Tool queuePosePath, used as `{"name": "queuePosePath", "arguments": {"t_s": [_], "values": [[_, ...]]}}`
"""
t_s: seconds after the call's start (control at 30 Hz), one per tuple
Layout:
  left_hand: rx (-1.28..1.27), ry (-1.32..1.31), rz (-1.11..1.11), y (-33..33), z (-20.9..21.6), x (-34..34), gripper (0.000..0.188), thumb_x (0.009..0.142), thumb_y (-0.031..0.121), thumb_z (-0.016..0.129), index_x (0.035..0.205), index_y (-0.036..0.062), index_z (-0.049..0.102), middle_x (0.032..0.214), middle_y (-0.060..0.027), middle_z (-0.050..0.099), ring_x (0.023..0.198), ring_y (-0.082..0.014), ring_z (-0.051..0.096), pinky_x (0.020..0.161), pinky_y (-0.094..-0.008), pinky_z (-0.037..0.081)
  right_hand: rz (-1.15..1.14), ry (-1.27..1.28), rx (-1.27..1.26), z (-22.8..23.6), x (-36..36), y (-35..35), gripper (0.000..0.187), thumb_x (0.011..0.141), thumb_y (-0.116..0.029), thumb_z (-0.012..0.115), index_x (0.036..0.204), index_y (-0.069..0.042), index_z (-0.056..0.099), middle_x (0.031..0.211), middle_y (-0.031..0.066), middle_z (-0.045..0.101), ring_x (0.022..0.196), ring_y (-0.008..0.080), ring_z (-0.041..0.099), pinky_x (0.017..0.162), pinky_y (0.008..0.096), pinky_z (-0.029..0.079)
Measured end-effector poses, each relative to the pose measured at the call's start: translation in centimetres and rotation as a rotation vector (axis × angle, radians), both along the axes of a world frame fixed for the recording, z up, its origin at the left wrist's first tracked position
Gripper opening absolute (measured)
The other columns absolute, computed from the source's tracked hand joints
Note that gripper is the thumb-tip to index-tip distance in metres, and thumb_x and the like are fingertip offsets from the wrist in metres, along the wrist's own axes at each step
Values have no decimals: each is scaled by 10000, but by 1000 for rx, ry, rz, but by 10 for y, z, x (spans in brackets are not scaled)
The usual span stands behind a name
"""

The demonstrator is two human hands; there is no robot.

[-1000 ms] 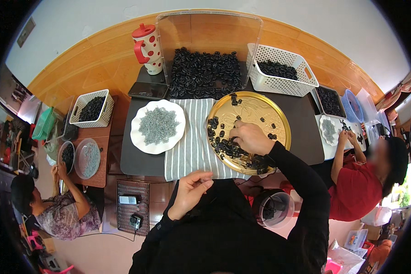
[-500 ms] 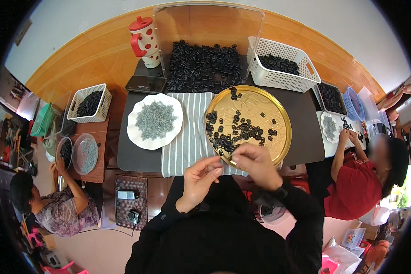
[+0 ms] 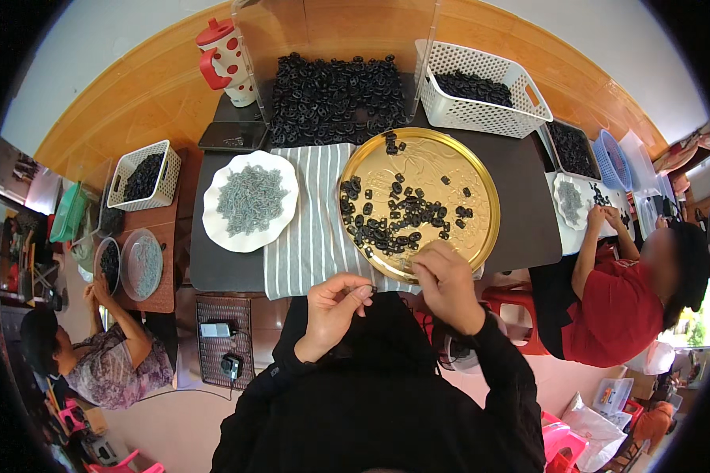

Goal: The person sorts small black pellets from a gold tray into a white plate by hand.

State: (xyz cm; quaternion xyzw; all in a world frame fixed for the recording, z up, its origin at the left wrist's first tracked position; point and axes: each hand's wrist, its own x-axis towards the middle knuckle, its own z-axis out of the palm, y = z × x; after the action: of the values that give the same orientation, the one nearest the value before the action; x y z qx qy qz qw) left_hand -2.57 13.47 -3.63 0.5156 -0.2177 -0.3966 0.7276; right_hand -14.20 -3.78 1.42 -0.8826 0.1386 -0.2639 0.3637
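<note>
My left hand (image 3: 333,314) is pinched in front of the tray's near edge, with a small black plastic piece (image 3: 373,290) between thumb and fingertip. To its right my right hand (image 3: 451,285) hangs over the near rim of a round gold tray (image 3: 469,169), fingers and thumb pressed together; whatever they grip is too small to make out. Loose black plastic pieces (image 3: 410,211) lie scattered on the tray, thickest at its left and middle. A scalloped white plate (image 3: 213,225) left of the tray bears a heap of small grey metal-looking parts (image 3: 252,199).
A striped cloth (image 3: 312,213) lies under the tray. Behind stand a clear bin of black pieces (image 3: 335,98), a white basket (image 3: 481,118), a dotted tumbler (image 3: 233,67) and a dark phone (image 3: 233,135). Co-workers sit left (image 3: 118,355) and right (image 3: 607,307) at their own tables.
My hands have moved apart. A black piece now shows at my left fingertips. The tables and tray sit slightly higher and further left in the picture.
</note>
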Motion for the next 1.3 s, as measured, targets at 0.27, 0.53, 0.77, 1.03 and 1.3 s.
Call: {"name": "queuePosePath", "arguments": {"t_s": [0.27, 0.53, 0.77, 1.03, 1.3], "values": [[-7, -6, 3, 2, 2, 5, 132, 889, 1, 596, 1009, -19, 648, 851, -45, 623, 715, -88, 592, 568, -200, 474, 153, 269, -467, -10, 19, -24, 65, 699, -73, 570, 730, -38, 615, 752, 138, 501, 717, 308, 541, 624, 393, 451], [-25, 6, -17, 5, -1, 12, 141, 894, 12, 591, 1020, -17, 647, 843, -37, 616, 720, -82, 583, 573, -205, 465, 261, 326, -679, 0, 21, -22, 72, 679, -91, 580, 711, -26, 590, 781, 116, 509, 746, 268, 553, 620, 359, 459], [12, 10, -7, 6, 4, 9, 163, 893, 15, 590, 1044, -12, 643, 865, -32, 625, 724, -77, 584, 576, -201, 466, 394, 377, -896, 13, 28, -16, 104, 664, -113, 590, 710, -19, 593, 736, 93, 520, 743, 231, 564, 606, 335, 467], [-17, -11, 13, 7, 6, 5, 175, 882, -19, 588, 1047, -20, 648, 840, -34, 620, 709, -87, 588, 577, -208, 477, 380, 371, -794, 4, 25, -29, 118, 667, -127, 595, 712, -19, 587, 717, 129, 551, 664, 265, 589, 584, 365, 478], [311, -1337, 348, 5, 19, 38, 219, 718, -75, 573, 927, -34, 622, 793, -131, 552, 710, -287, 558, 584, -353, 455, 214, 173, -470, 0, 16, -40, 110, 672, -72, 576, 685, 9, 504, 712, 152, 522, 650, 335, 556, 597, 418, 465]]}}
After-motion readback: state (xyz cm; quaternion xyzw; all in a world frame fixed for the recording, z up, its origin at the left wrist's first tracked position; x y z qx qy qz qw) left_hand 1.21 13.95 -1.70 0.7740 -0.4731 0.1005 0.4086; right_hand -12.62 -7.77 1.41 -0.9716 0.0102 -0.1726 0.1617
